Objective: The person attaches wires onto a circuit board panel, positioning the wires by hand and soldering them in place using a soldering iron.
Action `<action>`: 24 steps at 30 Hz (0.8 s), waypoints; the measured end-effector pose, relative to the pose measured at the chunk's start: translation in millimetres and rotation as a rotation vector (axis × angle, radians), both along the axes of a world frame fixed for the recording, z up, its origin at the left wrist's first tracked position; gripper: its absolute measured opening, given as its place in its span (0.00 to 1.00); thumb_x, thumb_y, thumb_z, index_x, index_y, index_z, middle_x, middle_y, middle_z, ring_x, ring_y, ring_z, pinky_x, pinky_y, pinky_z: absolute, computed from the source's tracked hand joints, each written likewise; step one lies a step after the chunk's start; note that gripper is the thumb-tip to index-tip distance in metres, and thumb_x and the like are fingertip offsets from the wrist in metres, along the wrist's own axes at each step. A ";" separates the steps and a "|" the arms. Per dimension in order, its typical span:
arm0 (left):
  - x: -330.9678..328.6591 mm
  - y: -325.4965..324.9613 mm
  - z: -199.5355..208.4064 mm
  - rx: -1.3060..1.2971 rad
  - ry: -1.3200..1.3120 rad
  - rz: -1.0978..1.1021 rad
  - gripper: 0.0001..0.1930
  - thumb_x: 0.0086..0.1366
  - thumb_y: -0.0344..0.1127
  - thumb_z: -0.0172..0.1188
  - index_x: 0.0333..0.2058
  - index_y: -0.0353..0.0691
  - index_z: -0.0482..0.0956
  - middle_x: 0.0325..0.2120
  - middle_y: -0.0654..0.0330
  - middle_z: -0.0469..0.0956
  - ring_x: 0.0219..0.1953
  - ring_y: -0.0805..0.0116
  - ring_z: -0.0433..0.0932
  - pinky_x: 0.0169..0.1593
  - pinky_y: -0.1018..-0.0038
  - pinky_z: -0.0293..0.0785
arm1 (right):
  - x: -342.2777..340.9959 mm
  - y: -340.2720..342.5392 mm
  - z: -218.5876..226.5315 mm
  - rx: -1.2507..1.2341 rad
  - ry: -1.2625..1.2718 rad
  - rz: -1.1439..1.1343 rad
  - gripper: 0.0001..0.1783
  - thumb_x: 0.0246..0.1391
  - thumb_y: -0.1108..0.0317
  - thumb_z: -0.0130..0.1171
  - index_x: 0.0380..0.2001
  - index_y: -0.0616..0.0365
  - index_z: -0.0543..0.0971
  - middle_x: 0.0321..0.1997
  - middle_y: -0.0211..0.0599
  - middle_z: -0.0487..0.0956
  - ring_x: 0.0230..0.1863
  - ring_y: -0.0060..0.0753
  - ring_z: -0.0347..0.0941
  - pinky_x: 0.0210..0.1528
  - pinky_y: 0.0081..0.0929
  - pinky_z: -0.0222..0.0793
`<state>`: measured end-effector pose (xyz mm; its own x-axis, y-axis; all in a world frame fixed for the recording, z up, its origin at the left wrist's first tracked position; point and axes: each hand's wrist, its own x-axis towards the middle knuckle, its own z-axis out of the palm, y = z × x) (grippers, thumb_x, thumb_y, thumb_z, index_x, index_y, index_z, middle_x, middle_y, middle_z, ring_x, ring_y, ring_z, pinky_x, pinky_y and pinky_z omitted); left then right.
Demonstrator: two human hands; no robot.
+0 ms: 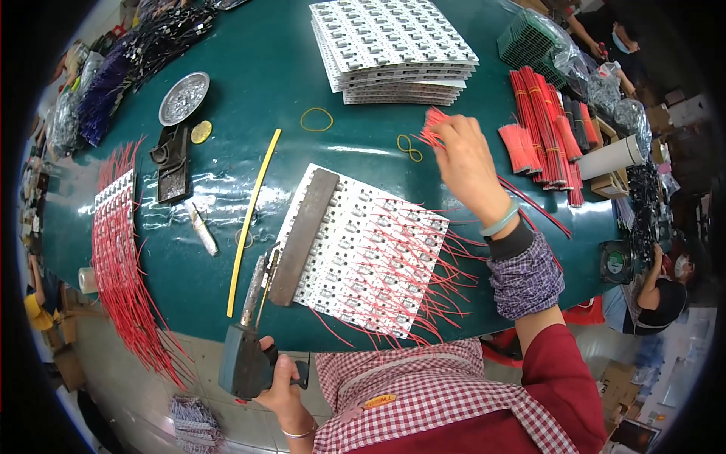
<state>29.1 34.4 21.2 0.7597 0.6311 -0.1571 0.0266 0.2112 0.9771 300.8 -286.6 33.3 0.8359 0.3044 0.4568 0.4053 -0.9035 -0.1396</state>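
Observation:
My left hand (pixel 286 390) is wrapped round the handle of a dark soldering gun (pixel 248 362), its tip pointing up at the left edge of a white circuit board panel (pixel 344 227). A brown flat bar (pixel 305 236) lies across the panel's left part. Rows of red wires (pixel 389 280) stick out from the panel's right part. Beyond the panel, my right hand (pixel 467 159) is closed, with its fingertips on a small bunch of red wires (pixel 433 123). A looped yellow rubber band (pixel 410 148) lies just left of that hand.
Stacked white panels (pixel 393 45) stand at the back. At the right are red wire bundles (pixel 538 129). A wired panel (pixel 113 227) hangs over the left edge. A metal bowl (pixel 184 98), a black stand (pixel 174 163), a knife (pixel 202 228) and a yellow strip (pixel 255 219) lie left of centre.

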 end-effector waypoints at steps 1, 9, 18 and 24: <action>2.7 -0.4 1.6 -0.013 0.026 0.010 0.32 0.55 0.20 0.67 0.60 0.29 0.70 0.46 0.43 0.79 0.22 0.71 0.72 0.19 0.78 0.68 | -1.9 -9.3 -6.1 -0.005 0.000 0.000 0.15 0.50 0.78 0.61 0.43 0.61 0.80 0.44 0.43 0.76 0.50 0.49 0.70 0.50 0.43 0.70; 11.7 -4.3 3.3 0.009 0.019 -0.060 0.29 0.57 0.18 0.65 0.59 0.29 0.71 0.48 0.43 0.79 0.21 0.72 0.72 0.20 0.78 0.69 | 3.5 -25.0 -47.9 -0.104 -0.145 -0.120 0.09 0.49 0.77 0.63 0.35 0.62 0.77 0.38 0.44 0.75 0.43 0.48 0.72 0.45 0.40 0.73; 6.5 0.3 -1.2 -0.002 -0.019 -0.013 0.30 0.57 0.18 0.65 0.59 0.29 0.70 0.48 0.44 0.79 0.24 0.72 0.73 0.19 0.79 0.68 | 18.7 -32.0 -45.6 -0.185 -0.095 -0.059 0.08 0.47 0.80 0.59 0.33 0.62 0.76 0.34 0.45 0.76 0.42 0.49 0.74 0.45 0.40 0.73; 7.0 -4.0 -0.8 0.026 -0.015 0.007 0.33 0.57 0.20 0.65 0.62 0.30 0.69 0.47 0.43 0.80 0.20 0.75 0.70 0.18 0.81 0.65 | -2.0 -6.2 -12.4 -0.004 -0.009 -0.014 0.13 0.48 0.81 0.57 0.39 0.61 0.78 0.40 0.46 0.78 0.47 0.52 0.75 0.50 0.43 0.74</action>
<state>36.1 30.3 20.4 0.7572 0.6403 -0.1287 0.0101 0.1856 0.9826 298.9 -292.8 20.9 0.8360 0.2941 0.4632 0.3936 -0.9097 -0.1327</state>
